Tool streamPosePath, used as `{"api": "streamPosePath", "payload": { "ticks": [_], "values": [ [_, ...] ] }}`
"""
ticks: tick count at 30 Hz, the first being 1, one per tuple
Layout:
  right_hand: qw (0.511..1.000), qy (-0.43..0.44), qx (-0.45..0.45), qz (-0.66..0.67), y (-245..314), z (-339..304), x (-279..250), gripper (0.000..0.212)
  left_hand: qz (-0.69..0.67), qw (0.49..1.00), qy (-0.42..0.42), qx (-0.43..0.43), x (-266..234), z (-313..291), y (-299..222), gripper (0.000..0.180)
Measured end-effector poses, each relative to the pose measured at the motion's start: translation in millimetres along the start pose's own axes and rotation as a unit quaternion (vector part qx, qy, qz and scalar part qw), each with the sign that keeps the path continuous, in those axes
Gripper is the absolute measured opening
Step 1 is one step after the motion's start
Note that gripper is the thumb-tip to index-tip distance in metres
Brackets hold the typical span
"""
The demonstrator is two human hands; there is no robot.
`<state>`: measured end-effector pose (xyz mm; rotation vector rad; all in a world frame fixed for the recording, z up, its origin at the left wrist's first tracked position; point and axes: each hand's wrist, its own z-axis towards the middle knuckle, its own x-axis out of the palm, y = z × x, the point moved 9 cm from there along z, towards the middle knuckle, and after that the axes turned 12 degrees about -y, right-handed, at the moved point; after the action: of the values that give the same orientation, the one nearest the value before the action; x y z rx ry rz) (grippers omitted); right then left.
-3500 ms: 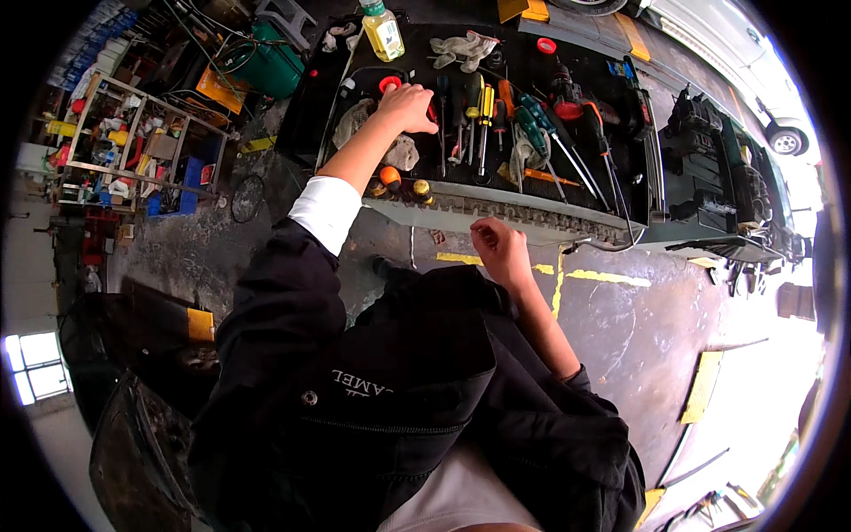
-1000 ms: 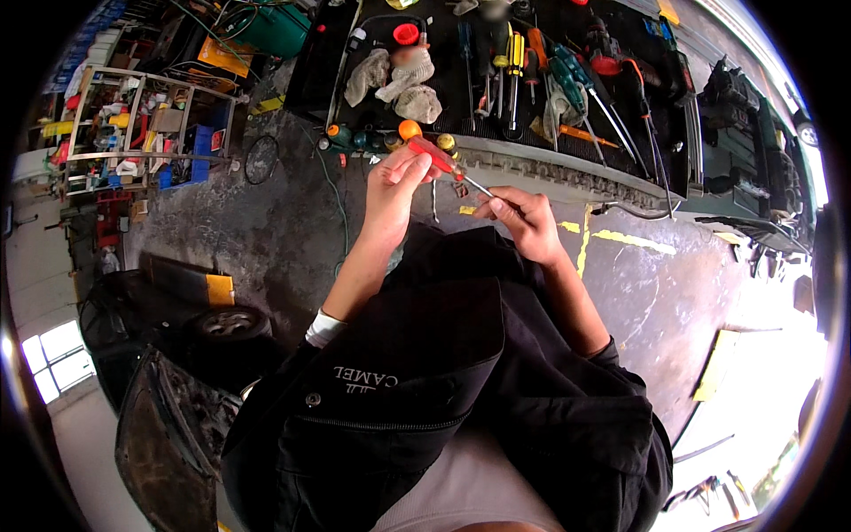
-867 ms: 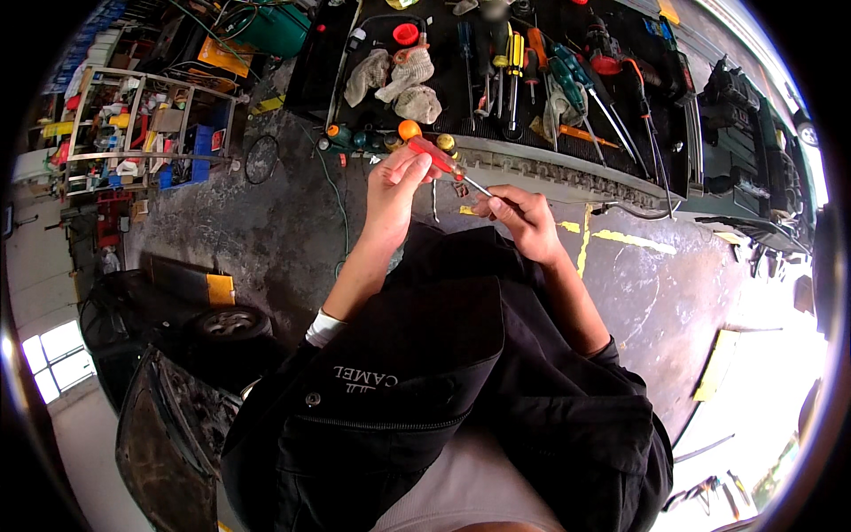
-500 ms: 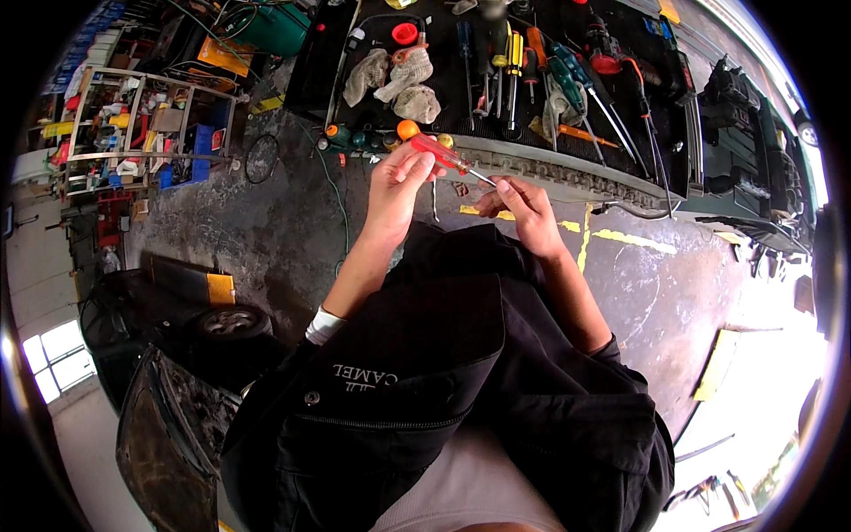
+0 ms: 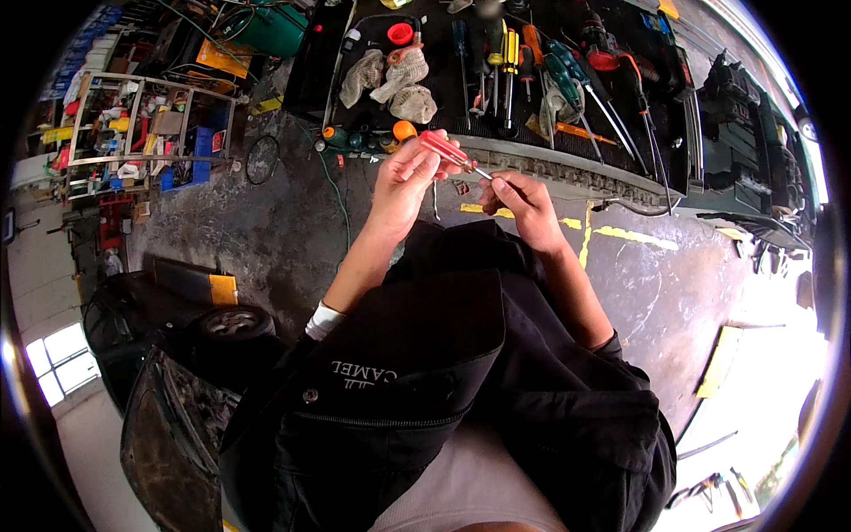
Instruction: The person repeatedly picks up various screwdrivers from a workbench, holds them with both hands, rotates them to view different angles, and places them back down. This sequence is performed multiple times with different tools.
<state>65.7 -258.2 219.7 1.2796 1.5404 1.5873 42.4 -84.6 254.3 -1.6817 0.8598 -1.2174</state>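
A screwdriver point(image 5: 442, 148) with a red see-through handle is held up in front of the workbench's near edge. My left hand point(image 5: 399, 184) is closed around its handle, thumb and fingers on the near and left side. Pinched on the thin metal shaft is my right hand point(image 5: 526, 209), its fingertips covering the tip. Just beyond the left hand lies an orange ball-shaped thing point(image 5: 404, 130). On the black bench top behind, several screwdrivers lie side by side, among them a yellow-and-black pair point(image 5: 511, 75).
Crumpled grey gloves point(image 5: 409, 104) and a red cap point(image 5: 401, 34) lie at the bench's left. A cordless drill point(image 5: 602, 51) sits at its right. Far left stands a metal cart point(image 5: 133, 158) of parts; a wheel point(image 5: 236, 323) and car panel point(image 5: 168, 434) are below it.
The screwdriver's handle has turned a little in my left hand, and its shaft shows slightly shorter. Both hands stay in nearly the same place.
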Motion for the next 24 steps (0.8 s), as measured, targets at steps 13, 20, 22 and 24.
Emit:
{"api": "streamPosePath", "payload": {
  "ticks": [13,20,22,24],
  "values": [
    [0.999,-0.017,-0.029,0.029,-2.4,3.0,-11.1,0.022,0.011,1.0,-0.009,-0.027,10.4,5.4,8.3,0.041],
    [0.999,-0.027,-0.017,0.043,-6.6,3.4,-13.3,0.018,-0.03,0.998,-0.04,-0.028,1.9,8.7,21.7,0.043],
    [0.999,-0.028,-0.014,0.043,-8.6,3.5,-14.4,0.018,-0.029,0.998,-0.042,-0.025,3.9,8.9,21.4,0.043],
    [0.999,-0.024,-0.014,0.043,-12.8,5.1,-14.9,0.018,-0.029,0.999,-0.039,-0.017,4.4,9.2,21.9,0.043]
  ]
}}
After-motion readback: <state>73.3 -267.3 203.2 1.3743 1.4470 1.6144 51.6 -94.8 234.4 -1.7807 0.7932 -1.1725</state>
